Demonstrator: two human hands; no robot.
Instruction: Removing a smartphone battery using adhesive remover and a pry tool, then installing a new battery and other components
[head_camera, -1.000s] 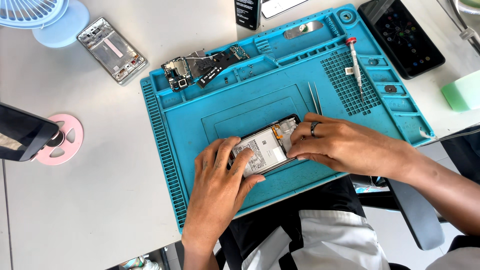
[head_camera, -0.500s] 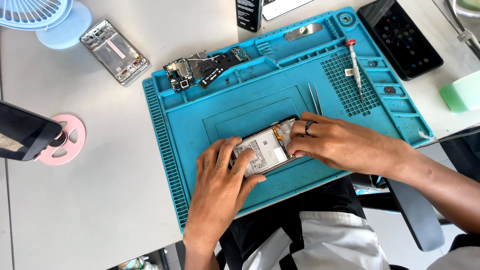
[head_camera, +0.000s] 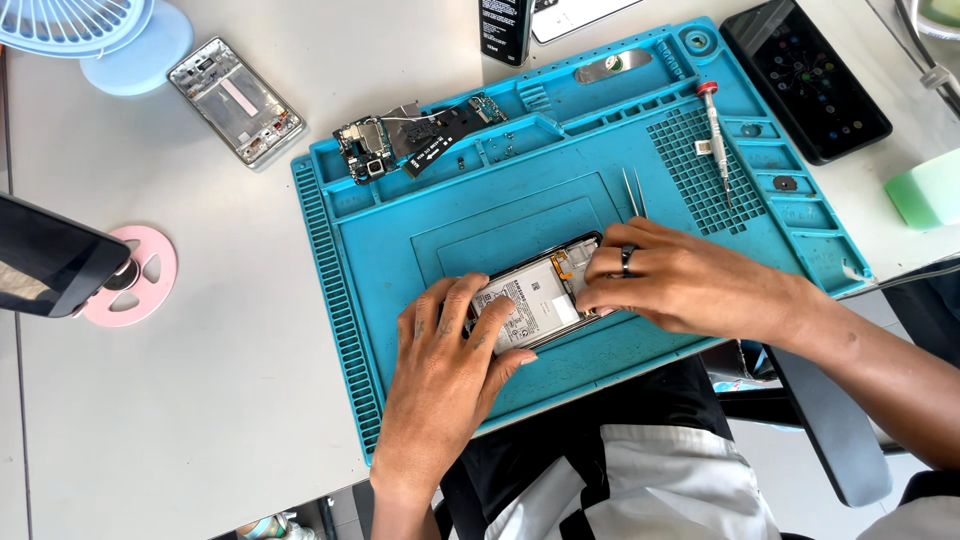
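Observation:
An opened phone (head_camera: 535, 300) with its silver battery showing lies on the blue repair mat (head_camera: 420, 240), near the mat's front edge. My left hand (head_camera: 445, 370) grips the phone's left end, fingers curled over it. My right hand (head_camera: 680, 285), with a dark ring on one finger, presses on the phone's right end, fingertips at its orange connector. Both hands hold the phone flat against the mat.
Tweezers (head_camera: 632, 192) and a red-capped screwdriver (head_camera: 716, 130) lie on the mat's right side; circuit boards (head_camera: 410, 135) sit at its top left. A bare phone frame (head_camera: 236, 100), a blue fan (head_camera: 100, 35), a dark phone (head_camera: 805, 75), a black bottle (head_camera: 505, 28) and a pink stand (head_camera: 130, 285) surround the mat.
The view has shifted slightly. Both hands stay on the phone, with the right fingers moving a little at its right end.

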